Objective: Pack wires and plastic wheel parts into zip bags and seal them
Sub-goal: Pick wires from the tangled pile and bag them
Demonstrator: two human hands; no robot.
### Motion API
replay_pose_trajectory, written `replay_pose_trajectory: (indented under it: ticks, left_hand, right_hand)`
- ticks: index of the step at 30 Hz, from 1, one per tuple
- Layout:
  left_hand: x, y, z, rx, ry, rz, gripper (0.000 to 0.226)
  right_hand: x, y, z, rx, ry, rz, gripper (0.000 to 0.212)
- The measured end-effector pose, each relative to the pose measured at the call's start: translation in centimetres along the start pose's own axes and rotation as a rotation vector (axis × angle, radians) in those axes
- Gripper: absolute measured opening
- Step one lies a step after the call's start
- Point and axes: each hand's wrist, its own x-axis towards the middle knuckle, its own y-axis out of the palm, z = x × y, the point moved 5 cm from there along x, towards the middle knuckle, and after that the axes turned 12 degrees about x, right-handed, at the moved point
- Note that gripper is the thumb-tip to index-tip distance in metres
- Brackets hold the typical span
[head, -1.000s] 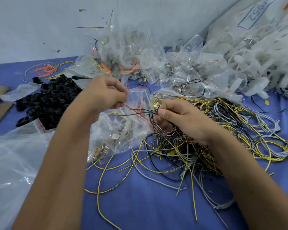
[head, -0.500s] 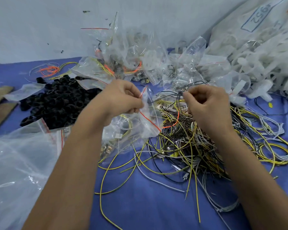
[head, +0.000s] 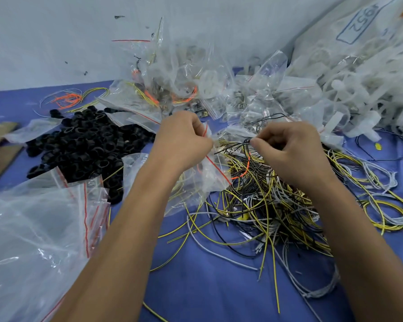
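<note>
Between both sets of fingertips: clear red-striped zip bag (head: 204, 180), mouth pinched by left hand (head: 183, 140); right hand (head: 291, 147) pinches the other edge, probably with thin black wires (head: 240, 145). Bag crumpled, part-filled.

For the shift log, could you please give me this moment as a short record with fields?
left hand: pinches the mouth of the zip bag
right hand: pinches thin black wires at the bag mouth
bag seal: not closed
loose wires: tangled heap on the blue table
black wheel parts: piled to the left
filled bags: heaped behind the hands
</note>
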Motion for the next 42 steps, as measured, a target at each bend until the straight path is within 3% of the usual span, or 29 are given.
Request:
replay_pose_trajectory:
  ticks: [5, 11, 15, 19, 22, 27, 30, 32, 34, 36, 39, 42]
  left_hand:
    - [-0.5, -0.3, -1.2, -0.085, 0.084, 0.063, 0.012]
    - [-1.5, 0.9, -3.0, -0.162, 0.217, 0.252, 0.008]
    - [-1.7, 1.1, -3.2, -0.200, 0.232, 0.281, 0.006]
    - [-2.0, 1.1, -3.8, -0.241, 0.258, 0.308, 0.004]
    - [-2.3, 1.1, -4.6, -0.257, 0.279, 0.295, 0.004]
    - [-2.6, 1.3, -6.0, -0.317, 0.258, 0.183, 0.008]
    - [-2.9, 1.7, -6.5, -0.405, 0.273, 0.216, 0.010]
    - [-2.5, 1.8, -5.8, -0.567, 0.228, 0.287, 0.015]
    - [-1.4, 1.0, -3.7, -0.697, 0.148, 0.260, 0.020]
    - [0.1, 0.0, -0.3, -0.730, 0.019, 0.132, 0.023]
    - [1.8, -1.7, 6.9, -0.770, -0.301, -0.134, 0.022]
    - [1.9, -3.1, 13.5, -0.826, -0.559, -0.272, 0.020]
  right_hand:
    - [-0.2, 1.5, -0.1, 0.124, 0.038, 0.206, 0.019]
    - [-0.8, 4.0, -0.3, 0.242, 0.115, 0.207, 0.020]
    - [-1.1, 4.4, -1.1, 0.405, 0.284, 0.198, 0.012]
    - [-1.4, 4.7, -1.3, 0.590, 0.391, 0.197, 0.024]
    - [-1.6, 5.3, -1.0, 0.676, 0.394, 0.210, 0.036]
    - [-2.1, 5.9, -0.3, 0.687, 0.264, 0.210, 0.017]
    - [-2.9, 6.1, 0.6, 0.648, 0.095, 0.356, 0.048]
    - [-2.5, 6.1, 0.9, 0.495, 0.016, 0.429, 0.048]
    - [-2.0, 6.1, 1.2, 0.442, -0.013, 0.484, 0.043]
    - [-1.3, 5.5, 0.8, 0.328, -0.024, 0.382, 0.029]
    - [-1.0, 4.4, -0.1, 0.091, -0.056, 0.184, 0.025]
    - [-1.0, 5.1, -1.2, 0.552, 0.260, 0.140, 0.021]
